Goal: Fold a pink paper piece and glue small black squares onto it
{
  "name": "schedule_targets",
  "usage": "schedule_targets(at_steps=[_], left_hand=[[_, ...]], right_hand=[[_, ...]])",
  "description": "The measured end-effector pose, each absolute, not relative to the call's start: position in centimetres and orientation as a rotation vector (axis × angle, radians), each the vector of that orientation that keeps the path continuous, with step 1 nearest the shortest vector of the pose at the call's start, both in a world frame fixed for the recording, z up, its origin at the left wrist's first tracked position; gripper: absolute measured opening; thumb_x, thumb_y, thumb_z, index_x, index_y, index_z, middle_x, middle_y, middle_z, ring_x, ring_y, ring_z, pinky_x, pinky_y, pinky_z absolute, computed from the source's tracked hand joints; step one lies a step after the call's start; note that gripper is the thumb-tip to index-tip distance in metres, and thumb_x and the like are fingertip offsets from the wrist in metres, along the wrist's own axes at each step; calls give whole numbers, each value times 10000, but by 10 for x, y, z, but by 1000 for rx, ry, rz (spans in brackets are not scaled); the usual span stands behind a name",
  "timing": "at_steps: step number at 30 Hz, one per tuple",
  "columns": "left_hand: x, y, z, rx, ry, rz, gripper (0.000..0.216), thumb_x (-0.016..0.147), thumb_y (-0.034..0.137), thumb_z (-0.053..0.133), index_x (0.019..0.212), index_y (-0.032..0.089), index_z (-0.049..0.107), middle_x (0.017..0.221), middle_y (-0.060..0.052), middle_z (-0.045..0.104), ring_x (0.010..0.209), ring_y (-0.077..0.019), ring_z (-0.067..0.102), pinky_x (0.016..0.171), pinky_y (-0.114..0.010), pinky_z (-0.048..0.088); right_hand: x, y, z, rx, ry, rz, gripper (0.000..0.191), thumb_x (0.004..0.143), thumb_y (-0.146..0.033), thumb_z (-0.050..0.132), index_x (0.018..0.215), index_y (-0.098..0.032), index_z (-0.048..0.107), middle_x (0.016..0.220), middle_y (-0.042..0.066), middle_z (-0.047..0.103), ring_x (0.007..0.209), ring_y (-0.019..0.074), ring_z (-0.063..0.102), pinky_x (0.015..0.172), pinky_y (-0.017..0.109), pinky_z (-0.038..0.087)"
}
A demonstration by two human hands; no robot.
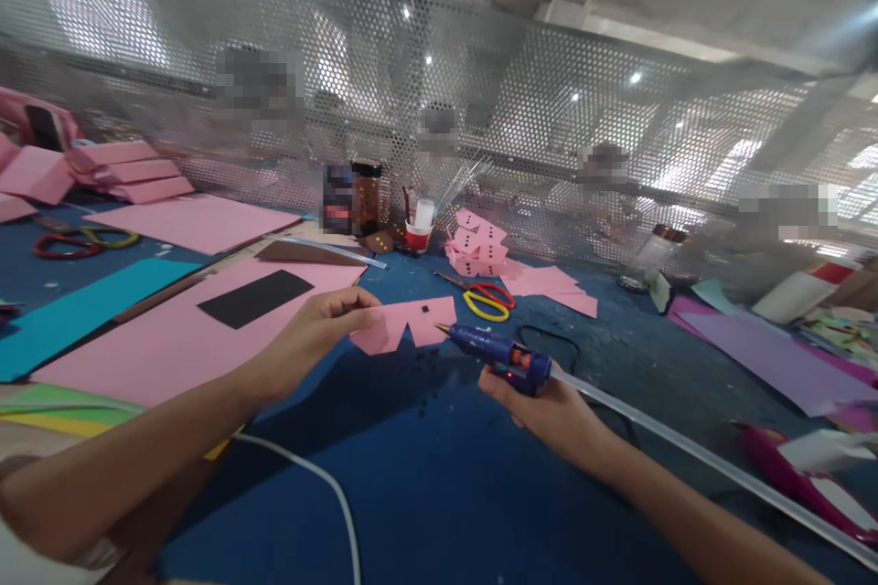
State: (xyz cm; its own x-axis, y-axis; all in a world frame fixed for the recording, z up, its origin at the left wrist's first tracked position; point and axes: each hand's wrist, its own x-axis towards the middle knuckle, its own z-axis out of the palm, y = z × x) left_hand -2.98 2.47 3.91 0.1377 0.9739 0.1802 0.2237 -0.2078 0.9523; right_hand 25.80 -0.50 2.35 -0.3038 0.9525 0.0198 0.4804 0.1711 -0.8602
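My left hand (pixel 336 322) pinches the left end of a pink paper cutout (pixel 390 326), held up over the blue table. The cutout has a V-shaped notch in its lower edge and a small black square (pixel 425 309) near its right end. My right hand (pixel 549 411) is wrapped round a blue glue gun (pixel 490 347). Its brass tip touches or nearly touches the cutout just below the black square; I cannot tell which. A long clear glue stick (pixel 686 448) runs out of the gun's back, and a small red light glows on its body.
Red-and-yellow scissors (pixel 488 300) lie beyond the gun, near dotted pink cutouts (pixel 476 242). Pink sheets (pixel 151 347), a black paper piece (pixel 255 298) and teal paper (pixel 102 306) spread leftward. Purple sheets (pixel 775 352) lie right. A white cord (pixel 322 471) crosses the table front. Perforated metal panels (pixel 370 64) stand behind.
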Motion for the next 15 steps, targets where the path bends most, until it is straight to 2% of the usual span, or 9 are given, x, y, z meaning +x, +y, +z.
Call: schedule_targets(at_steps=[6,11,15], left_hand=[[-35,33,37,1344,1170,1270,188,741,359,642,688,184,599,693,7,551,653,-138,503,587,-244,378],[-40,40,33,1213,1134,1306,146,747,296,649,772,159,609,730,0,549,673,-135,502,601,-246,401],[-40,41,31,1220,1089,1318,135,777,269,642,789,137,619,751,9,558,701,-117,485,658,-244,403]], right_hand=[[264,-4,27,-1353,-1846,1173,361,804,-531,599,906,-185,596,615,-38,497,471,76,429,429,197,386],[277,2,35,-1354,-1992,1326,340,786,-490,638,938,-186,621,735,-4,575,493,64,445,413,174,389],[288,8,38,-1354,-2141,1489,282,769,-464,662,885,-208,657,671,-22,551,496,75,452,401,166,387]])
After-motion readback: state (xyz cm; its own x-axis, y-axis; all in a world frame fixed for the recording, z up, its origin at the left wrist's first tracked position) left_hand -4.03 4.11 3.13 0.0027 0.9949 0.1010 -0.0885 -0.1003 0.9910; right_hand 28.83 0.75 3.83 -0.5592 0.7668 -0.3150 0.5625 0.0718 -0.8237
